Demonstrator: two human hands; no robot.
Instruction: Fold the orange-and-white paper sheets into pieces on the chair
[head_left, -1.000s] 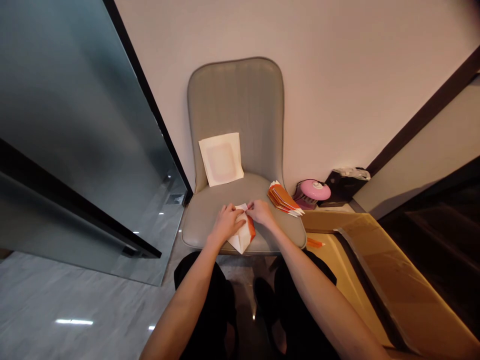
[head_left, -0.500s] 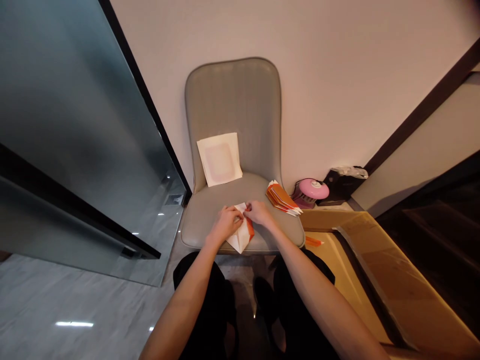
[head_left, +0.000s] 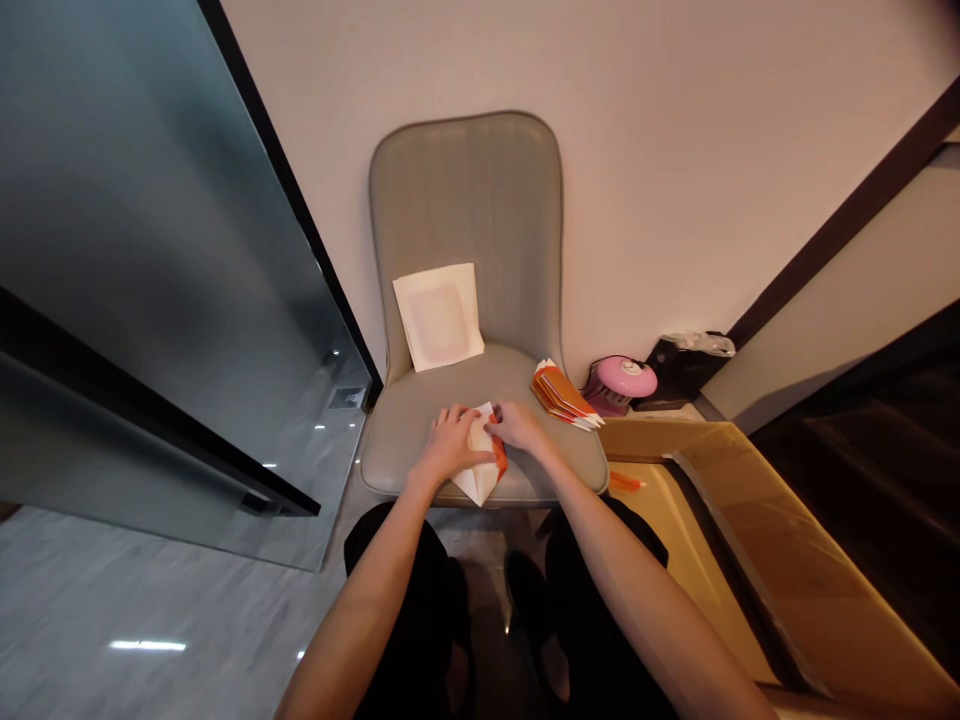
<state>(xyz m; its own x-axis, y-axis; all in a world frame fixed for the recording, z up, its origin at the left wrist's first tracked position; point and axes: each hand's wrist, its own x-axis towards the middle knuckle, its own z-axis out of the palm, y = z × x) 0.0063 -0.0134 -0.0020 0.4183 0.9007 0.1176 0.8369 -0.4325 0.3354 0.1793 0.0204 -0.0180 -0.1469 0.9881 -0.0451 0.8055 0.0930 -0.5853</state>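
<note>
A white and orange sheet of folded paper [head_left: 481,478] lies on the front of a grey chair seat [head_left: 409,420]. My left hand [head_left: 448,443] rests flat on its left part and presses it down. My right hand [head_left: 516,426] pinches the paper's upper right edge, where the orange side shows. Both hands meet over the paper's top corner. The paper's lower tip sticks out past the seat's front edge.
A white square sheet [head_left: 439,316] leans against the chair back. A stack of folded orange and white papers [head_left: 564,394] lies on the seat's right edge. A pink round object [head_left: 624,382] and a dark box [head_left: 681,368] sit by the wall. An open cardboard box [head_left: 757,540] stands at right; glass panel at left.
My left hand has spread flatter over the paper and slid slightly right. The right hand has stayed at the top edge. The view shifted a little.
</note>
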